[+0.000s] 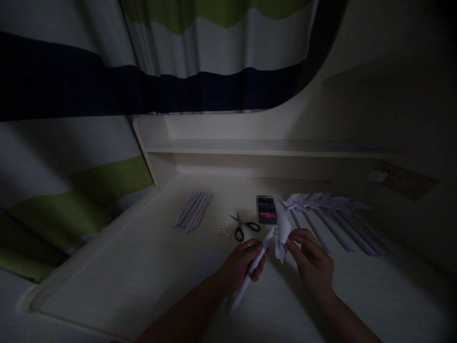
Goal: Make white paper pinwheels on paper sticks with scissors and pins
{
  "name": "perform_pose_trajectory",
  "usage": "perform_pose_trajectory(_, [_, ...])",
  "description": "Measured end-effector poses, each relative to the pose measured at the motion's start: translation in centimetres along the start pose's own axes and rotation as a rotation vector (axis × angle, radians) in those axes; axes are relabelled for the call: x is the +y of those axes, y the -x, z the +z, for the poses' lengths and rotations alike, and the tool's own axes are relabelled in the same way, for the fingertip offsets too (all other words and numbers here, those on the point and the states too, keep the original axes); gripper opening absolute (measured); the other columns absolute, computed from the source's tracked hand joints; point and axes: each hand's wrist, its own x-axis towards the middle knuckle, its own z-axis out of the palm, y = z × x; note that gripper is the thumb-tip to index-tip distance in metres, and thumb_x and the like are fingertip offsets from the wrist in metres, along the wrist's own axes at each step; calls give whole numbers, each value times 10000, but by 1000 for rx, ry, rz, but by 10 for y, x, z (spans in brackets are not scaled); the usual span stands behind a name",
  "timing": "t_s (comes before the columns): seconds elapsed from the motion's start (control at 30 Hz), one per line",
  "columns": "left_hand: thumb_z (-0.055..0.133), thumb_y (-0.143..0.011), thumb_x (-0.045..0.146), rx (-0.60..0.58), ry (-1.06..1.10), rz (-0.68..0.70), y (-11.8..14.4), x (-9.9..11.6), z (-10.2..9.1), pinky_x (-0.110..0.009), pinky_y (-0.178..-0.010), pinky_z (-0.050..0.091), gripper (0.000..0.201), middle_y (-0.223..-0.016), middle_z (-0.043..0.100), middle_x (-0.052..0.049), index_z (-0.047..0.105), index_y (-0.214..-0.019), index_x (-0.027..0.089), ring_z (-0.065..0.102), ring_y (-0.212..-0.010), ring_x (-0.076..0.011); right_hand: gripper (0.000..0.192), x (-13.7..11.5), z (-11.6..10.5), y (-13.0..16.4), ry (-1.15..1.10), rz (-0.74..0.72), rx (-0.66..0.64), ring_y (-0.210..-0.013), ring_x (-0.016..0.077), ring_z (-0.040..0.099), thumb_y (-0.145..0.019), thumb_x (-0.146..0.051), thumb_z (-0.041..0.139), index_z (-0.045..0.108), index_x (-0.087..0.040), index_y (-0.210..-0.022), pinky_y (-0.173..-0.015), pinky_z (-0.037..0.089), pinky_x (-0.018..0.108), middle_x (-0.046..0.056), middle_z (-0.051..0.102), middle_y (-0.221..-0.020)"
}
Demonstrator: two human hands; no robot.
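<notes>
In the dim light my left hand (243, 267) grips a rolled white paper stick (250, 274) that slants from lower left to upper right. My right hand (312, 259) pinches a folded white paper piece (283, 233) next to the stick's upper end. Both hands hover over the pale desk (143, 271), close together near its front middle.
Black-handled scissors (244, 226) lie just beyond my hands. A bundle of paper sticks (194, 212) rests at the left, a row of finished paper pinwheels (328, 214) at the right, a phone (267, 209) between them. Small scraps (223, 233) lie beside the scissors. A striped curtain (89, 143) hangs at the left.
</notes>
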Motion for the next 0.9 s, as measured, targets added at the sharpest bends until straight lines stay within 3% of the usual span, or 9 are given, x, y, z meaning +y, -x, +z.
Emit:
perform_pose_trajectory(0.6, [520, -722, 384, 42, 12, -53, 0, -1, 1, -174, -346, 262, 241, -511, 443, 52, 479, -754, 149, 368, -367, -42, 75, -2, -3, 2, 88, -96, 19, -695, 146, 501, -735, -182, 567, 596, -213, -797, -492, 359, 253, 23, 509, -786])
perform_pose_trajectory(0.9, [496, -741, 376, 10, -6, 0, 1, -5, 0, -173, -332, 268, 224, -485, 432, 58, 465, -751, 154, 348, -339, -43, 63, -3, -2, 1, 89, -99, 28, -705, 150, 503, -737, -189, 565, 592, -204, -792, -554, 394, 275, 21, 502, -765])
